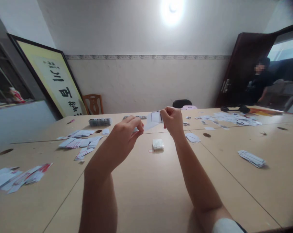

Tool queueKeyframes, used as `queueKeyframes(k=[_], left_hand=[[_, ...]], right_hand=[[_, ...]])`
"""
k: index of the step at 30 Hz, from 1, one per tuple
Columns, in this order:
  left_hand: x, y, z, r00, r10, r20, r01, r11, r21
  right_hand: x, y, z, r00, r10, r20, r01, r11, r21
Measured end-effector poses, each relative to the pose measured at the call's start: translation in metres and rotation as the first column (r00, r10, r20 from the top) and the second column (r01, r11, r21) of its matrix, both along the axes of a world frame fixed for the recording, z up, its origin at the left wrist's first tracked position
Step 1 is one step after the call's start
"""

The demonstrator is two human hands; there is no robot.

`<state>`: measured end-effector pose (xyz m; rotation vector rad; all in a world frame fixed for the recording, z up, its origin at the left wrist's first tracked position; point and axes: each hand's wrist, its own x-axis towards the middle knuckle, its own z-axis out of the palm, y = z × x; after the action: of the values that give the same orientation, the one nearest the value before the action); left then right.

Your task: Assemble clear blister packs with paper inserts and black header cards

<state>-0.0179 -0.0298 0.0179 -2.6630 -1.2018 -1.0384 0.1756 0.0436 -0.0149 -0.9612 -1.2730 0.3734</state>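
In front of me, my left hand (127, 137) pinches one end of a thin, clear plastic sleeve (149, 125). My right hand (172, 121) is closed on the edge of a white card (156, 116) with a black border. The card and the sleeve meet in the gap between my hands, above the table; whether the card is partly inside the sleeve I cannot tell. Below them on the table lies a stack of clear sleeves (158, 144), with a small pale tab (151, 150) beside it.
Piles of white paper pieces (81, 142) lie to the left, more scattered papers (231, 118) at the back right. A strip-like bundle (252, 158) sits on the right of the table (146, 194). A row of dark-printed packs (100, 122) stands far left. A person (258, 81) is by the door.
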Motion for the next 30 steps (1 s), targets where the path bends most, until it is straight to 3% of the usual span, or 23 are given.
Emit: queueKeyframes(k=[12, 22, 27, 30], left_hand=[[-0.001, -0.001, -0.002, 0.998, 0.045, -0.044, -0.048, 0.996, -0.073], [-0.003, 0.001, -0.001, 0.990, 0.139, -0.026, -0.138, 0.990, 0.039], [-0.006, 0.003, 0.001, 0.985, 0.172, 0.003, -0.171, 0.979, 0.115], [-0.012, 0.003, 0.003, 0.978, 0.210, 0.021, -0.211, 0.970, 0.120]], right_hand=[[0.002, 0.006, -0.003, 0.999, -0.011, -0.045, 0.011, 1.000, -0.003], [-0.004, 0.010, -0.007, 0.998, -0.022, -0.062, 0.023, 1.000, 0.016], [-0.008, 0.015, -0.010, 0.993, 0.043, -0.110, -0.042, 0.999, 0.012], [-0.007, 0.019, -0.011, 0.980, 0.175, -0.096, -0.175, 0.985, 0.013]])
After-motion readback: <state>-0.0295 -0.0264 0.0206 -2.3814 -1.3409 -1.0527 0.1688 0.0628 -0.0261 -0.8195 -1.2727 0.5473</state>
